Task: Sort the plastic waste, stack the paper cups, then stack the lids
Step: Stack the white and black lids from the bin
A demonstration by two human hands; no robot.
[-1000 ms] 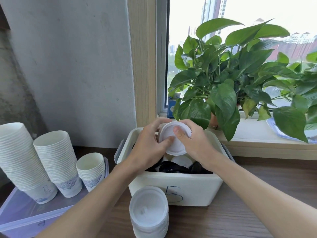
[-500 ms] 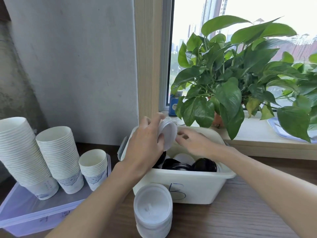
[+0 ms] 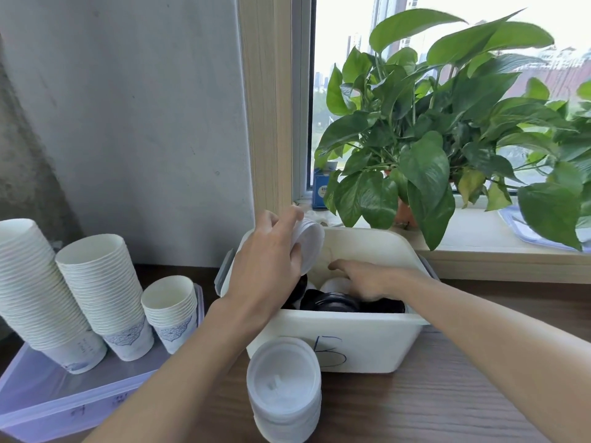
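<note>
While white paper-cup stacks stand finished, black plastic lids lie unsorted in the white plastic bin. Left hand grips white round lids — right hand, inside bin, grasp unclear.

White lids gripped by left hand above bin rim. Right hand placed inside among black lids, grasp obscured. 3 cup stacks seen left.

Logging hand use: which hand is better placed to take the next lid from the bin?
Right. The right hand is down inside the bin among loose lids; the left hand holds white lids.
</note>
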